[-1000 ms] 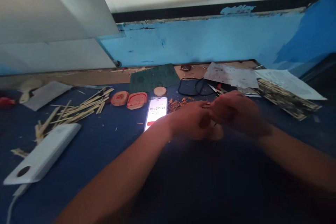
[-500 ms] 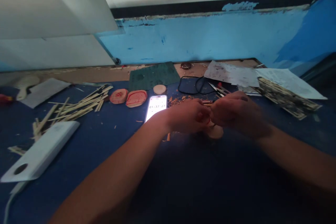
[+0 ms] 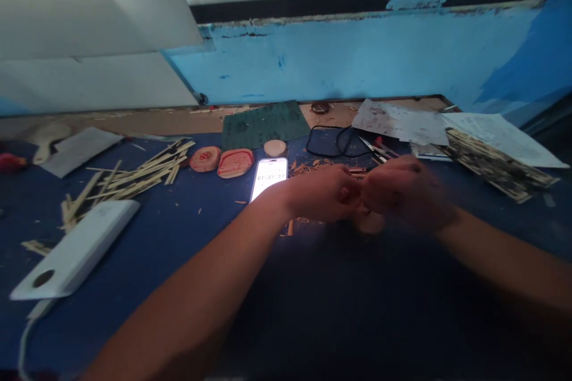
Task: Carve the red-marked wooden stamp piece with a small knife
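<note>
Small pale wooden disc [image 3: 370, 223] low in the centre of the frame, just below the meeting point of the left hand [image 3: 322, 193] and the right hand [image 3: 404, 190], partly hidden behind them. Fingers [image 3: 346, 193] of both hands curled inward and close together, the right hand blurred; whether clamped on anything, impossible to tell, since the space between them stays hidden. Thin wooden slivers [image 3: 357, 171] just behind the knuckles, amid scattered orange-brown wood shavings [image 3: 308, 168]. To the left of the hands, a lit smartphone [image 3: 269, 177] showing a timer, partly behind the left wrist. Beyond it, a plain round wooden piece [image 3: 274, 147] and two oval wooden blanks with red markings [image 3: 235, 163] [image 3: 205, 158]. Further left, a loose pile of wooden sticks [image 3: 138, 171]; at lower left, a white power bank [image 3: 75, 248] with a cable. Along the far edge, a dark green cutting mat [image 3: 263, 124] and a coiled black cord [image 3: 333, 141]. At upper right, red-handled scissors [image 3: 375, 147], stained paper [image 3: 397, 122] and a mottled stack of strips [image 3: 496, 164]. Peeling blue wall [image 3: 357, 59] behind everything.
</note>
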Demonstrator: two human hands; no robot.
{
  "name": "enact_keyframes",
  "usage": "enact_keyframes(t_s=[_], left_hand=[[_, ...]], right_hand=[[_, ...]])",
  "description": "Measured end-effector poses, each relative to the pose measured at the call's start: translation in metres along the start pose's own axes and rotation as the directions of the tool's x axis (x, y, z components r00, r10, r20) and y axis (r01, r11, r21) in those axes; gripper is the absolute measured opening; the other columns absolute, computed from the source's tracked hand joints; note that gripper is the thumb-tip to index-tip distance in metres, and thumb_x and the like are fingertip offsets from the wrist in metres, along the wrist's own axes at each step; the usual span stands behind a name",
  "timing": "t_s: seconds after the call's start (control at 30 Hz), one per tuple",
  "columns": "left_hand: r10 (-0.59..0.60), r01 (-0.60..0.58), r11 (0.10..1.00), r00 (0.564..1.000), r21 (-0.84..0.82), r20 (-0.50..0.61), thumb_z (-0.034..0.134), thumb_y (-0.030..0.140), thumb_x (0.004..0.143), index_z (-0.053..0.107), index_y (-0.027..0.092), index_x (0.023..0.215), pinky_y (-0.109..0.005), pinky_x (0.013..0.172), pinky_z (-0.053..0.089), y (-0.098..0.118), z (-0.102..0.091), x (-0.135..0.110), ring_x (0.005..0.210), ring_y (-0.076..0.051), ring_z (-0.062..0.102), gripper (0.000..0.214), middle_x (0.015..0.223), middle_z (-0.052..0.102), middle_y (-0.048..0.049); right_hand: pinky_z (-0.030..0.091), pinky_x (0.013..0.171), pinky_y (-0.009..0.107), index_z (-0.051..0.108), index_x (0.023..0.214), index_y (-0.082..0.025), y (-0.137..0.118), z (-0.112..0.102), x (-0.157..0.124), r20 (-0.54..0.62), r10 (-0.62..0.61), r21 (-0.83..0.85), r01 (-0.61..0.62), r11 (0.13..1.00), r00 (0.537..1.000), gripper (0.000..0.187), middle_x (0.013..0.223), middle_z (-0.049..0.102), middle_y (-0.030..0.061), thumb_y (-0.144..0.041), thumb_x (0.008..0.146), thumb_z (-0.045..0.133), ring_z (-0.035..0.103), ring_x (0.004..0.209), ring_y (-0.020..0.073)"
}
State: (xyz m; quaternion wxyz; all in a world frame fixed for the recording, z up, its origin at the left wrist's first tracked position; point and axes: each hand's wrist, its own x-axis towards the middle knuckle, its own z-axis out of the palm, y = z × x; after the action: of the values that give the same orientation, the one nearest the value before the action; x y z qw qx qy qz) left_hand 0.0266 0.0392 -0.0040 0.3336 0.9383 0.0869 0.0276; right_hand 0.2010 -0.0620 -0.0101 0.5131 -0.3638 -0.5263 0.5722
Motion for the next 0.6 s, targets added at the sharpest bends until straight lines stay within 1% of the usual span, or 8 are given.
enact_keyframes(t_s=[0.1,0.17,0.2,0.27,0.3,0.37,0.47,0.6], left_hand=[[-0.026,0.026,1.000,1.000,0.007,0.016,0.064,0.027,0.090,0.077,0.019,0.093,-0.028,0.070,0.045,-0.0005,0.0000,-0.0004,0.077,-0.015,0.061,0.015,0.096,0.070,-0.0050],[-0.004,0.004,1.000,1.000,-0.008,0.012,0.064,0.025,0.090,0.078,0.021,0.100,-0.028,0.073,0.047,-0.0011,0.0004,-0.0006,0.080,-0.016,0.063,0.018,0.096,0.070,-0.0046],[0.004,-0.004,1.000,1.000,-0.019,0.002,0.065,0.025,0.090,0.079,0.022,0.102,-0.029,0.074,0.047,-0.0015,0.0007,-0.0007,0.081,-0.017,0.064,0.019,0.096,0.071,-0.0045],[-0.006,0.005,0.999,1.000,-0.032,-0.014,0.067,0.026,0.088,0.079,0.021,0.100,-0.029,0.075,0.049,-0.0025,0.0015,-0.0005,0.082,-0.018,0.065,0.017,0.097,0.071,-0.0052],[-0.019,0.018,0.999,1.000,-0.031,-0.019,0.069,0.027,0.088,0.079,0.020,0.097,-0.029,0.074,0.049,-0.0028,0.0017,-0.0003,0.082,-0.018,0.065,0.016,0.097,0.072,-0.0057],[-0.023,0.023,1.000,1.000,-0.013,-0.015,0.070,0.026,0.088,0.078,0.019,0.097,-0.029,0.074,0.049,-0.0030,0.0016,0.0002,0.084,-0.018,0.066,0.015,0.098,0.072,-0.0064],[0.015,-0.015,1.000,1.000,0.006,0.003,0.068,0.023,0.090,0.078,0.019,0.105,-0.028,0.075,0.049,-0.0020,0.0003,0.0006,0.085,-0.017,0.065,0.019,0.100,0.072,-0.0057],[0.002,-0.002,1.000,1.000,0.017,0.009,0.068,0.023,0.091,0.078,0.019,0.105,-0.027,0.077,0.049,-0.0004,-0.0010,0.0007,0.088,-0.017,0.064,0.018,0.102,0.071,-0.0050]], right_hand=[[0.021,0.045,0.028,0.040,0.050,-0.021,0.0013,0.0005,0.0003,0.021,0.016,-0.039,-0.015,0.999,1.000,0.053,0.051,0.028,-0.0050,-0.031,0.098,0.061,0.024,0.046,0.0106],[0.024,0.046,0.029,0.038,0.050,-0.022,0.0010,0.0015,0.0003,0.000,-0.027,-0.012,0.027,1.000,1.000,0.053,0.051,0.028,-0.0049,-0.031,0.097,0.061,0.025,0.047,0.0110],[0.026,0.047,0.029,0.037,0.051,-0.022,0.0008,0.0020,0.0002,-0.032,-0.029,0.003,0.029,1.000,0.999,0.053,0.053,0.028,-0.0047,-0.032,0.098,0.059,0.024,0.049,0.0115],[0.022,0.043,0.028,0.038,0.050,-0.022,0.0007,0.0026,0.0002,0.016,-0.015,-0.019,0.015,1.000,1.000,0.053,0.050,0.026,-0.0056,-0.029,0.097,0.061,0.023,0.045,0.0101],[0.023,0.043,0.027,0.040,0.051,-0.021,0.0008,0.0026,0.0002,0.035,0.011,-0.044,-0.009,0.999,0.999,0.052,0.051,0.028,-0.0052,-0.030,0.098,0.060,0.025,0.046,0.0103],[0.023,0.044,0.027,0.042,0.052,-0.021,0.0007,0.0024,0.0006,0.060,0.007,-0.054,-0.004,0.999,0.998,0.051,0.051,0.030,-0.0049,-0.029,0.099,0.058,0.027,0.047,0.0101],[0.024,0.045,0.028,0.037,0.052,-0.021,-0.0013,0.0023,0.0018,0.053,-0.064,0.027,0.063,0.998,0.997,0.052,0.052,0.027,-0.0055,-0.028,0.099,0.060,0.025,0.047,0.0102],[0.024,0.044,0.028,0.037,0.051,-0.022,-0.0074,0.0039,0.0025,0.048,-0.049,0.054,0.046,0.997,0.998,0.053,0.052,0.025,-0.0056,-0.026,0.098,0.063,0.025,0.046,0.0106]])
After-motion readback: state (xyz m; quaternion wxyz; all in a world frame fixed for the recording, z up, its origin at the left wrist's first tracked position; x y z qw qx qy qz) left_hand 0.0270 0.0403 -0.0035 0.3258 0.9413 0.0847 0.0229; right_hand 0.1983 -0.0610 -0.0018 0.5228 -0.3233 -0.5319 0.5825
